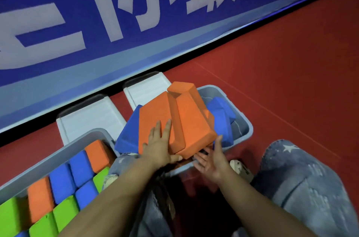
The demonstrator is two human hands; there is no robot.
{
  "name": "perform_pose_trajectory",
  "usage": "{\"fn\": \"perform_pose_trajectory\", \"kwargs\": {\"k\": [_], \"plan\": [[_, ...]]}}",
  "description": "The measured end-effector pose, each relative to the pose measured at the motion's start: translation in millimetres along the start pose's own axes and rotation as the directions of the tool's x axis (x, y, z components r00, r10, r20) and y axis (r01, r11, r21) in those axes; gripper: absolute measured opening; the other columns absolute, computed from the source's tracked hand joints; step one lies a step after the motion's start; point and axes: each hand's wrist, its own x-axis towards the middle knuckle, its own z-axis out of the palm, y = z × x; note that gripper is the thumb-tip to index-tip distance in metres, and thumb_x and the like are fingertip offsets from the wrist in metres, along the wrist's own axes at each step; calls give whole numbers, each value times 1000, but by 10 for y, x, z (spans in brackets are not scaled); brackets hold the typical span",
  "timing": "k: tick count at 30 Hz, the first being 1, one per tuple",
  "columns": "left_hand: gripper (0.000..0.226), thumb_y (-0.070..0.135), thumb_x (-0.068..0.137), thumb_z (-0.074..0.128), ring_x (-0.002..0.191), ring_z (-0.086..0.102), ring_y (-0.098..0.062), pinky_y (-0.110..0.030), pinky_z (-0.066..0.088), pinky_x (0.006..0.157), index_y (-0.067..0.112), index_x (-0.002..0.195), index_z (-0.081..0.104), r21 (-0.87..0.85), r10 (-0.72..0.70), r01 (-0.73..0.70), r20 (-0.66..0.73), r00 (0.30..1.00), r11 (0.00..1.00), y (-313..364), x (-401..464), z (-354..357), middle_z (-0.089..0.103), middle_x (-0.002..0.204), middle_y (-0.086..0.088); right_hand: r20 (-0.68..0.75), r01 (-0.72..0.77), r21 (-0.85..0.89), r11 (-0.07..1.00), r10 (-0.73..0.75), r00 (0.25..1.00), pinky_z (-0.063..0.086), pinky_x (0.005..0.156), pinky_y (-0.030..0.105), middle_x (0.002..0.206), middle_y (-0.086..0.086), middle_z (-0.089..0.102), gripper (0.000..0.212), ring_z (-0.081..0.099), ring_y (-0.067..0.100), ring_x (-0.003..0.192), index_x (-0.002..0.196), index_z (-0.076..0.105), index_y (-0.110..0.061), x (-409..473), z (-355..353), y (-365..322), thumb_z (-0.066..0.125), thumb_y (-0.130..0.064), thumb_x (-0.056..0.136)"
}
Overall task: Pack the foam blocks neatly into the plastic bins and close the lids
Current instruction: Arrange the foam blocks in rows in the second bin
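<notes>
Over the right-hand grey plastic bin (pixel 245 118), in the single head view, two long orange foam blocks lie side by side, piled higher than the rim. The left orange block (pixel 154 120) and the right orange block (pixel 191 118) both run with their long axes from the person's near side up and away toward the blue banner (pixel 116 13), leaning slightly left at the far end; the right one sits a little higher and its far end shows a slanted, cut face. The left hand (pixel 160 144) lies flat on the near end of the left orange block, fingers straight and spread, the thumb tucked under the near edge. The right hand (pixel 212 161) is held palm up with its fingers spread, the fingertips under the near lower corner of the right orange block, touching it. Blue foam blocks (pixel 221 118) lie beneath and beside the orange pair inside the same bin, one corner jutting out to the left. The left-hand bin (pixel 58 151) holds rows of orange, blue and green blocks (pixel 64 194) packed close together. Two white lids (pixel 91 118) lie on the red floor (pixel 291 81) behind the bins, just in front of the banner. Denim-clad knees (pixel 303 188) frame the right bin.
</notes>
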Motion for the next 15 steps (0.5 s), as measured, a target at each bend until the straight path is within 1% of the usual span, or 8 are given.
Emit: {"fn": "perform_pose_trajectory", "kwargs": {"k": [2,4,5,7,9,11,13,15], "plan": [[124,53,69,76,147,0,-27,-57,26,111,38,147,-19,38,26,-22,-99,995,999,16,-9,55,-16,159,-2,14,108,-131,986,-107,994,42,95,38,142,4,46,80,50,18,123,143,36,-26,-137,107,-24,38,-74,78],[117,50,73,74,146,7,-28,-54,28,111,34,150,-14,73,59,-48,-156,986,996,17,-23,98,-8,160,-4,-33,185,-266,946,-201,979,47,79,31,132,-3,55,71,57,9,103,136,42,-25,-155,176,-9,58,-62,78],[115,49,75,73,146,8,-28,-54,29,111,33,150,-13,88,64,-49,-165,984,995,8,-32,117,-6,160,-5,-67,219,-325,920,-253,965,49,78,32,128,-2,58,77,58,10,99,134,44,-22,-140,210,-7,69,-59,72],[114,48,76,72,147,5,-28,-55,29,110,34,149,-14,115,48,-30,-155,987,993,1,-44,140,-8,159,-3,-143,237,-341,909,-300,943,50,92,42,128,0,57,104,58,17,106,135,38,-18,-45,250,-7,84,-57,50],[114,46,77,72,147,2,-28,-58,28,110,35,149,-16,128,20,-1,-148,989,992,28,-42,163,-11,159,-1,-185,233,-277,932,-290,939,46,97,51,132,2,51,106,55,22,112,139,27,-16,11,290,-42,88,-42,56],[114,45,78,72,147,0,-30,-58,26,110,36,148,-17,116,-13,31,-155,988,993,102,-44,187,-13,159,-1,-184,221,-248,943,-270,945,49,91,56,130,5,53,90,57,28,112,138,32,-13,43,313,-100,85,-26,67],[113,46,79,71,147,-1,-32,-59,24,111,35,148,-17,95,-47,64,-167,985,993,188,-19,192,-13,159,-4,-184,215,-292,932,-275,944,55,81,52,119,9,61,74,62,27,99,132,45,-7,86,301,-170,83,-18,70],[112,49,78,70,147,1,-34,-58,25,111,35,149,-15,58,-90,102,-184,979,993,250,30,166,-11,159,-8,-184,181,-343,922,-255,949,54,58,37,107,11,62,62,61,21,79,124,50,-5,61,296,-272,82,-16,72]]}}
